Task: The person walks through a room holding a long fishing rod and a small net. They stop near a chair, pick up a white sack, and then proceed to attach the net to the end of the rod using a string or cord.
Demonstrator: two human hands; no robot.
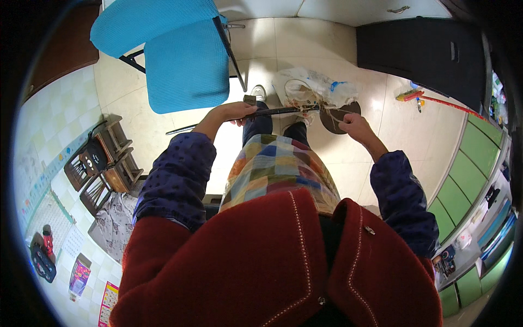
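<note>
My left hand (pixel 234 112) is closed around a long dark stick (pixel 286 110), which runs sideways in front of my legs, one end pointing left. A small dull block-shaped piece (pixel 249 100) shows just above that hand. My right hand (pixel 355 126) is pinched on a thin light strand (pixel 339 111) that leads to a tangled bunch at the stick's right end. Behind that bunch spreads a crumpled clear plastic bag (pixel 297 79) with a blue patch. Beside my right hand is a dark brown disc (pixel 330 121); whether it is joined to the stick is hidden.
A blue padded folding chair (pixel 188 65) stands ahead on the left. To the right are a black cabinet (pixel 419 52), a broom with a red handle (pixel 447 103) and green cupboards (pixel 463 169). Wooden stools (pixel 117 147) stand along the left wall.
</note>
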